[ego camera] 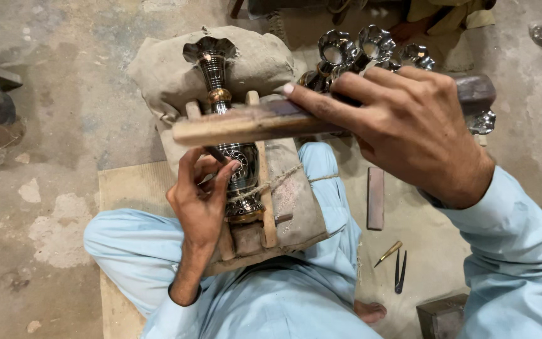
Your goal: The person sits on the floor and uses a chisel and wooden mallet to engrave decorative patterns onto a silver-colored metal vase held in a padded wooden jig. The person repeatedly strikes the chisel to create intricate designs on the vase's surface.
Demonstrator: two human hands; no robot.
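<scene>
Sandbag [265, 63] cradles vase [221, 100] under hands [199, 201] gripping mallet [258, 122].

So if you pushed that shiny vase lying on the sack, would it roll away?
Probably not far: the metal vase lies between two wooden strips on the sack, tied with string, and the left hand touches it. Loose, its round body would likely roll. Polished metal looks slippery and stiff.

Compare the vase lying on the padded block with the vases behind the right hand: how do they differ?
The vase on the block lies alone, tied between wooden strips and touched by the left hand; the vases behind are grouped and untouched. Its engraved body shows; theirs stay mostly hidden. All share shiny metal and scalloped rims.
</scene>
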